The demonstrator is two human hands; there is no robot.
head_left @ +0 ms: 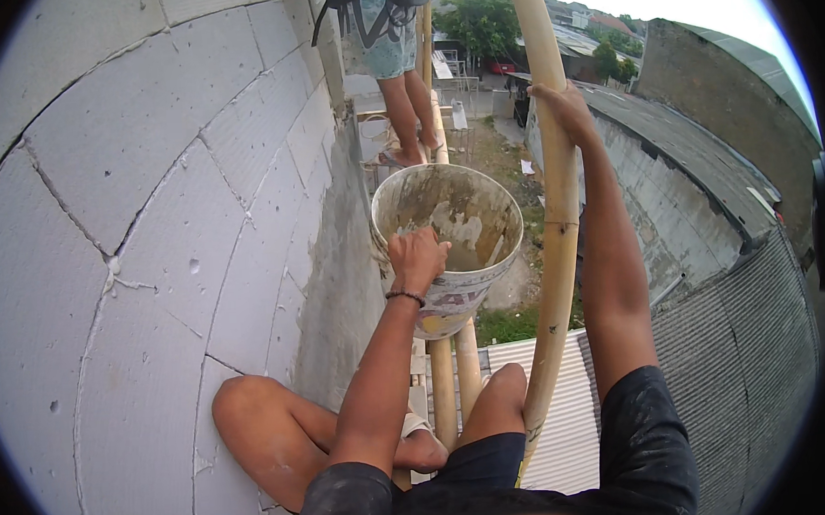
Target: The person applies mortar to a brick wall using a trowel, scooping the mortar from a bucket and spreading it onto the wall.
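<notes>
2 hands, 2 holds: the left hand (418,260) is closed on the near rim of a smeared bucket (457,299), while the right hand (565,114) wraps an upright bamboo pole (559,240). The bucket sits over 2 horizontal bamboo poles (445,391), beside a block wall (158,215). It looks like stiff plastic, probably manageable by 1 hand unless the hidden bottom is full; residue could make it slippery, so the rim offers the surest hold. Worn print marks its side, partly obscured by grime.
</notes>
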